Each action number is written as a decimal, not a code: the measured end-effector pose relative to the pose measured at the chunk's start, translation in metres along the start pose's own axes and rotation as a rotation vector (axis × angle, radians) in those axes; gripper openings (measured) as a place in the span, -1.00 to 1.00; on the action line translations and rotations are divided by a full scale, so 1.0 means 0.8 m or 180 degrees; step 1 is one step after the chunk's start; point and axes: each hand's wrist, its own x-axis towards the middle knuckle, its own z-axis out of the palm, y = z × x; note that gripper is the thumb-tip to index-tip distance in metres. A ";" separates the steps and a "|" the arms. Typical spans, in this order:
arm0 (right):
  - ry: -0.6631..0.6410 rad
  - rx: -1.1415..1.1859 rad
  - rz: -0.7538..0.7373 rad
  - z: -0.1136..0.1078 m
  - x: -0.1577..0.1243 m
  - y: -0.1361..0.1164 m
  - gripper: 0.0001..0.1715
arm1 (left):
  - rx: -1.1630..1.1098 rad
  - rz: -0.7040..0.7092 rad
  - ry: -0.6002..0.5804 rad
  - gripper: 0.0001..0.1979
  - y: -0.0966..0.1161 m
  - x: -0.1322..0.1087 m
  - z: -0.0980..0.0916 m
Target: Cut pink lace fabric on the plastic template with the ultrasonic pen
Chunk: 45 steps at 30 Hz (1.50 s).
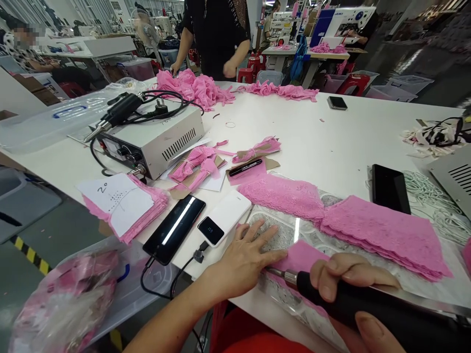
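The left hand [246,257] lies palm down, fingers spread wide and gripping nothing, one fingertip on the left end of the pink piece [305,255]. The right hand [353,272] has its fingers curled around the tool [338,299], thumb on the near side. The tool's thin metal tip points at the left hand, just beside its fingers and over the pink piece; whether it touches the cloth, I can't tell. The handle and right hand cover much of that piece, and the tool's back end is cut off at lower right.

Under the work a clear sheet [297,229] shows, its pattern hard to make out. Just beyond lies a pink stack [386,233] with scalloped edges. Left of the hands, a power bank [235,211] and a phone [174,228] sit on the tabletop [305,135]. Across it stands a person [217,39], head out of sight.
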 end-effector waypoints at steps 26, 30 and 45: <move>0.1524 -0.0201 -0.0610 -0.065 0.029 0.003 -0.86 | 0.0009 0.0672 0.0758 -0.42 0.010 0.012 0.029; 0.1642 -0.0235 -0.0678 -0.076 0.035 0.001 -0.83 | 0.0134 0.0911 0.0801 -0.51 0.017 0.027 0.035; 0.2197 -0.0441 -0.0652 -0.137 -0.001 -0.033 -0.81 | 0.0578 0.1254 0.0804 -0.60 0.021 0.046 0.031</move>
